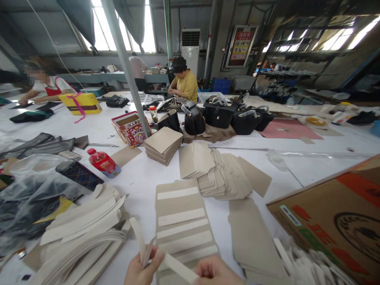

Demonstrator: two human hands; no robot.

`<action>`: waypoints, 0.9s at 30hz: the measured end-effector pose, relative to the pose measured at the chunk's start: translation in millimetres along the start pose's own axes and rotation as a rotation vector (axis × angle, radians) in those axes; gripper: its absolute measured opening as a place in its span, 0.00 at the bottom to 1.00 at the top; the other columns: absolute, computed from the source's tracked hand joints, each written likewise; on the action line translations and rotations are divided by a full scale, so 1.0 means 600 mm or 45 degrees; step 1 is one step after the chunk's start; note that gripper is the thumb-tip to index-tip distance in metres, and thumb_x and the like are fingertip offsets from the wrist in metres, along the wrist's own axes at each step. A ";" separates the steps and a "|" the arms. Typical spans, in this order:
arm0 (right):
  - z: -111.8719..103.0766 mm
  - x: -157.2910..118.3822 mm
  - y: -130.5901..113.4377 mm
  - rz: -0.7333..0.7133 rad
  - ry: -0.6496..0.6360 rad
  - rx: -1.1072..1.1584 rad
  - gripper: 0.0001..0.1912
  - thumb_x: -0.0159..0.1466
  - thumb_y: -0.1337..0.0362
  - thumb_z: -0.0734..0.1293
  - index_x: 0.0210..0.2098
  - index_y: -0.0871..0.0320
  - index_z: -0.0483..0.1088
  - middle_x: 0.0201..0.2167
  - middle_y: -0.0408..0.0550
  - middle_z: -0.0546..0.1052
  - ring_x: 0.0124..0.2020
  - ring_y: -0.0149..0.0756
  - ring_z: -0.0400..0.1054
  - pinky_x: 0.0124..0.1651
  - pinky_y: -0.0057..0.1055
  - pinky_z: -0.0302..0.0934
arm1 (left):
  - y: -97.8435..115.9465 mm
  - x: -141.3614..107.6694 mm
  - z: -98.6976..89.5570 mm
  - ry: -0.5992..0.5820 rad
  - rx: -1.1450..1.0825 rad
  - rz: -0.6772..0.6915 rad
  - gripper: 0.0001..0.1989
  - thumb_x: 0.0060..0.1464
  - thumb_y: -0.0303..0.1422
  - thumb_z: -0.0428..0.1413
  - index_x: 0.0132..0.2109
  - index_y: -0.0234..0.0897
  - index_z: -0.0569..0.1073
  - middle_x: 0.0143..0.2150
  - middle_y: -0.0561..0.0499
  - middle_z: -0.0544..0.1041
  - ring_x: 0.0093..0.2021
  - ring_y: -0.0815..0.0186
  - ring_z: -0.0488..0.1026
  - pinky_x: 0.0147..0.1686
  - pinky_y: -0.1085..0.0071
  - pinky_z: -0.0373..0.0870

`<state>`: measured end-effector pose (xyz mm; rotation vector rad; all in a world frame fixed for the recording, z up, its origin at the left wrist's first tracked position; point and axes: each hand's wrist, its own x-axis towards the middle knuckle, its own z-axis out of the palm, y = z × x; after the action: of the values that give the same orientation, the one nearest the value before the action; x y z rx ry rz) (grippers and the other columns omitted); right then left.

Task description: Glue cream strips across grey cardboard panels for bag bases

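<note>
My left hand (141, 269), at the bottom of the view, pinches pale strips; one stands up from the fingers and another runs to the right. My right hand (218, 272) has its fingers closed on the near end of that white strip (178, 268). Beneath and beyond the hands lies a grey-beige board (163, 200) with several white strips laid across it. Left of my left hand is a pile of long pale strips (86, 221), some curved. More small white strips (311, 265) are heaped at the lower right, beside flat beige boards (252, 233).
Stacked beige pieces (219, 170) and a square board stack (163, 144) stand ahead. A cardboard box (335, 213) bounds the right. A red bottle (103, 162) and a plastic bag (32, 178) are left. Black bags (219, 113) and a metal pole (127, 67) stand farther off; people work beyond.
</note>
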<state>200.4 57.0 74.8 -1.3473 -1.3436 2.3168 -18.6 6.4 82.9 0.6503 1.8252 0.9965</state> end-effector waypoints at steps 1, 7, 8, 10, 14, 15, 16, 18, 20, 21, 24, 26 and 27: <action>-0.018 -0.001 -0.006 0.012 0.012 -0.068 0.07 0.47 0.63 0.68 0.20 0.60 0.66 0.12 0.36 0.64 0.13 0.19 0.53 0.15 0.18 0.42 | 0.000 0.012 -0.007 -0.004 0.021 -0.039 0.24 0.31 0.54 0.58 0.25 0.37 0.68 0.15 0.59 0.58 0.18 0.73 0.53 0.18 0.76 0.51; -0.116 0.053 -0.057 -0.023 0.155 -0.135 0.10 0.49 0.59 0.64 0.22 0.60 0.63 0.12 0.36 0.65 0.09 0.22 0.54 0.11 0.20 0.50 | 0.025 0.086 -0.024 -0.107 0.140 -0.115 0.25 0.32 0.56 0.56 0.25 0.36 0.70 0.11 0.63 0.49 0.14 0.76 0.46 0.16 0.76 0.41; -0.126 0.070 -0.064 -0.049 0.210 -0.091 0.11 0.49 0.58 0.64 0.22 0.60 0.63 0.12 0.36 0.65 0.09 0.22 0.55 0.11 0.20 0.51 | 0.029 0.100 -0.022 -0.104 0.159 -0.111 0.25 0.32 0.56 0.56 0.24 0.36 0.70 0.10 0.63 0.49 0.14 0.76 0.46 0.16 0.76 0.41; -0.143 0.106 -0.071 -0.087 0.301 0.016 0.11 0.49 0.57 0.64 0.24 0.59 0.62 0.13 0.35 0.65 0.10 0.22 0.56 0.12 0.20 0.53 | 0.035 0.129 -0.017 -0.082 0.207 -0.093 0.24 0.32 0.55 0.55 0.23 0.36 0.70 0.10 0.63 0.50 0.14 0.75 0.46 0.15 0.76 0.41; -0.162 0.169 -0.065 -0.088 0.453 0.062 0.11 0.50 0.58 0.64 0.23 0.58 0.59 0.13 0.36 0.66 0.10 0.24 0.58 0.12 0.21 0.55 | 0.030 0.188 -0.013 0.000 0.347 -0.014 0.20 0.34 0.51 0.56 0.22 0.36 0.69 0.11 0.61 0.53 0.15 0.74 0.50 0.17 0.75 0.45; -0.165 0.182 -0.061 -0.089 0.496 0.050 0.11 0.51 0.58 0.64 0.23 0.58 0.58 0.13 0.36 0.66 0.10 0.24 0.58 0.11 0.21 0.54 | 0.025 0.201 -0.013 0.017 0.375 -0.005 0.19 0.34 0.50 0.56 0.21 0.36 0.69 0.11 0.60 0.55 0.15 0.73 0.51 0.17 0.75 0.46; -0.168 0.192 -0.057 -0.094 0.532 0.042 0.11 0.51 0.59 0.63 0.22 0.58 0.58 0.12 0.36 0.66 0.10 0.24 0.58 0.11 0.21 0.55 | 0.020 0.214 -0.012 0.032 0.396 0.000 0.18 0.35 0.48 0.56 0.21 0.37 0.69 0.12 0.59 0.56 0.16 0.73 0.53 0.18 0.74 0.47; -0.172 0.209 -0.049 -0.113 0.574 0.038 0.09 0.53 0.60 0.62 0.23 0.58 0.59 0.13 0.36 0.66 0.10 0.25 0.59 0.11 0.22 0.56 | 0.009 0.236 -0.012 0.051 0.430 0.014 0.15 0.35 0.46 0.56 0.20 0.37 0.69 0.13 0.58 0.60 0.17 0.72 0.55 0.19 0.74 0.50; -0.175 0.220 -0.044 -0.125 0.598 0.030 0.08 0.53 0.61 0.62 0.23 0.58 0.59 0.13 0.36 0.67 0.10 0.25 0.60 0.11 0.22 0.56 | -0.001 0.251 -0.011 0.069 0.468 0.040 0.14 0.36 0.43 0.56 0.19 0.36 0.68 0.15 0.57 0.63 0.19 0.70 0.59 0.21 0.74 0.52; -0.176 0.224 -0.042 -0.127 0.613 0.018 0.08 0.53 0.61 0.62 0.23 0.58 0.59 0.13 0.36 0.66 0.10 0.26 0.60 0.10 0.22 0.56 | -0.005 0.256 -0.010 0.078 0.489 0.052 0.13 0.37 0.43 0.55 0.19 0.36 0.68 0.16 0.56 0.64 0.20 0.70 0.60 0.22 0.74 0.53; -0.178 0.232 -0.039 -0.133 0.668 -0.027 0.10 0.52 0.60 0.63 0.21 0.58 0.59 0.11 0.36 0.65 0.08 0.26 0.59 0.08 0.22 0.54 | -0.010 0.262 -0.008 0.102 0.556 0.076 0.13 0.40 0.42 0.54 0.20 0.36 0.69 0.17 0.55 0.66 0.23 0.68 0.63 0.24 0.73 0.54; -0.178 0.234 -0.038 -0.137 0.707 -0.053 0.10 0.52 0.61 0.63 0.20 0.58 0.58 0.11 0.36 0.65 0.08 0.26 0.58 0.08 0.21 0.53 | -0.008 0.261 -0.007 0.106 0.597 0.084 0.13 0.41 0.42 0.53 0.20 0.37 0.68 0.17 0.55 0.66 0.23 0.67 0.64 0.24 0.73 0.55; -0.176 0.234 -0.038 -0.140 0.726 -0.064 0.10 0.52 0.61 0.63 0.20 0.58 0.58 0.10 0.36 0.65 0.08 0.26 0.58 0.08 0.21 0.53 | -0.005 0.259 -0.007 0.103 0.615 0.087 0.14 0.41 0.42 0.53 0.19 0.37 0.68 0.17 0.55 0.66 0.23 0.67 0.64 0.24 0.73 0.55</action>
<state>191.2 208.3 -17.4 -1.7199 -1.2447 1.6480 -89.4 122.5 7.7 0.9777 2.1484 0.6282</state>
